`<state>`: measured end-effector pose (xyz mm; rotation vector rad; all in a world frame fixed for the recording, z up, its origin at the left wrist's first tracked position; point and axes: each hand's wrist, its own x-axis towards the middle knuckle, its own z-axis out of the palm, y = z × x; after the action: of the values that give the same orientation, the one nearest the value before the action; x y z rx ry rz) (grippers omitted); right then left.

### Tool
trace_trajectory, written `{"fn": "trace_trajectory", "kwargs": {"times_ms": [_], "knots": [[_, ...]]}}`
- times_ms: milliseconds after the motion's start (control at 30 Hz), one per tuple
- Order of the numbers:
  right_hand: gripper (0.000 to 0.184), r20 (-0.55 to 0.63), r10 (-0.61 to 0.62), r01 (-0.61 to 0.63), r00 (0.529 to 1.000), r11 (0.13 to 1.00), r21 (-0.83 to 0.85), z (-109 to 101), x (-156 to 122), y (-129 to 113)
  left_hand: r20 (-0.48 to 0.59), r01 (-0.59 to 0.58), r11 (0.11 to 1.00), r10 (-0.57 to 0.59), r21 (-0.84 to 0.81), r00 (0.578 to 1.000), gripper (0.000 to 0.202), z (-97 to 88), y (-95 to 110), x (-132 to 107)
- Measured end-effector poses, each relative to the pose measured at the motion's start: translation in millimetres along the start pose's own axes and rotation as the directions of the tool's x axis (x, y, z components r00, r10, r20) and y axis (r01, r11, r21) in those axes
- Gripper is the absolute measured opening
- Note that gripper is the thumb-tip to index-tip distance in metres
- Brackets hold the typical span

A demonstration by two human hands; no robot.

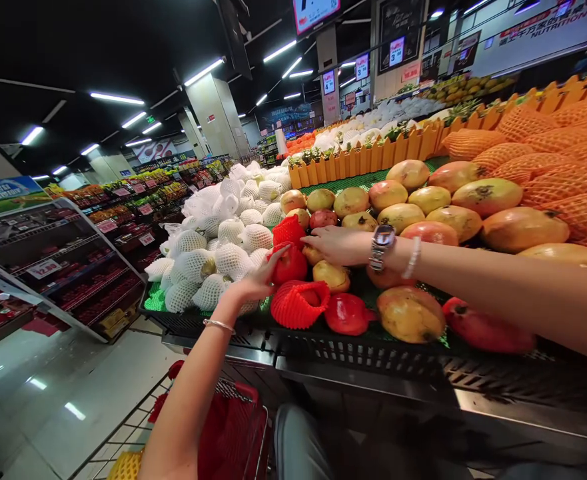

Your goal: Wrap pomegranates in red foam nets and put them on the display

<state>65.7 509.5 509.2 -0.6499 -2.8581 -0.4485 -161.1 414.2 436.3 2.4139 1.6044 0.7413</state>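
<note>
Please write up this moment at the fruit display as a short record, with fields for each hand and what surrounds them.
Left hand: touching a red foam-netted pomegranate
Right hand: open, resting among mangoes
Right wrist: smartwatch, beaded bracelet
Left wrist: metal bangle
Beside: white-netted fruit
Below: shopping cart

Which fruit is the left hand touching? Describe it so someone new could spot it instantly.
On the fruit display's black crate front, find the strip between the white-netted fruit and the large mangoes. The person's left hand rests its fingers on a glossy red pomegranate. It is bare, unlike the red foam net just above it.
</note>
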Motion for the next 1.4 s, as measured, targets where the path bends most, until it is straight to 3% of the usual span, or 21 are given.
{"fn": "trace_trajectory", "kwargs": {"times_ms": [100, 200, 333, 500, 600, 800, 967, 1033, 1100, 1200, 1233, 1333, 1400], "knots": [[0.022, 0.106, -0.237, 0.237, 0.966, 0.971, 0.02, -10, -39, -15, -0.043, -0.018, 1.0, 0.019, 0.013, 0.999, 0.086, -5.1, 0, 2], [0.055, 0.085, -0.293, 0.291, 0.953, 0.956, 0.031, -1, -61, -37, -0.111, -0.028, 0.998, 0.034, 0.06, 0.993, 0.078, -7.1, 4, 7], [0.059, -0.036, -0.183, 0.182, 0.983, 0.983, -0.03, 24, -51, -69, -0.076, -0.023, 0.999, 0.026, 0.049, 0.997, 0.075, -14.9, 9, 16], [0.048, 0.067, -0.082, 0.072, 0.994, 0.987, 0.146, 26, -19, -95, 0.072, 0.034, 0.997, -0.029, -0.066, 0.997, 0.076, -33.5, 16, 19], [0.041, 0.046, -0.042, 0.034, 0.998, 0.985, 0.169, 22, -14, -107, 0.146, 0.084, 0.981, -0.059, -0.173, 0.988, 0.076, -40.4, 24, 21], [0.032, -0.023, 0.072, -0.066, 0.997, 0.981, 0.185, 22, -24, -125, 0.045, 0.087, 0.97, -0.079, -0.227, 0.996, 0.063, -29.0, 19, 33], [0.073, -0.023, 0.029, -0.021, 0.999, 0.949, 0.315, 17, -46, -107, -0.109, 0.146, 0.878, -0.217, -0.455, 0.97, 0.047, -22.5, 8, 30], [0.059, -0.021, 0.036, -0.028, 0.999, 0.949, 0.313, 10, -57, -88, -0.161, 0.153, 0.851, -0.266, -0.502, 0.95, 0.038, -24.4, 10, 25], [0.032, -0.052, 0.048, -0.037, 0.998, 0.98, 0.197, 2, -65, -64, -0.33, 0.113, 0.862, -0.306, -0.495, 0.893, 0.033, -28.0, 17, 20], [0.029, -0.103, 0.121, -0.118, 0.987, 0.993, 0.03, -7, -62, -30, -0.61, 0.047, 0.951, -0.233, -0.305, 0.757, 0.029, -33.6, 37, 14], [0.029, -0.083, 0.127, -0.127, 0.988, 0.992, 0.009, -8, -56, -21, -0.637, 0.059, 0.98, -0.169, -0.19, 0.752, 0.031, -34.4, 46, 14], [0.031, -0.001, 0.119, -0.119, 0.993, 0.993, 0.011, -4, -27, -5, -0.5, 0.152, 0.964, -0.024, 0.217, 0.866, 0.041, -30.7, 73, 22], [0.038, 0.009, 0.127, -0.127, 0.992, 0.992, 0.019, 3, -4, -2, -0.37, 0.245, 0.87, -0.079, 0.428, 0.926, 0.05, -23.6, 86, 33]]}}
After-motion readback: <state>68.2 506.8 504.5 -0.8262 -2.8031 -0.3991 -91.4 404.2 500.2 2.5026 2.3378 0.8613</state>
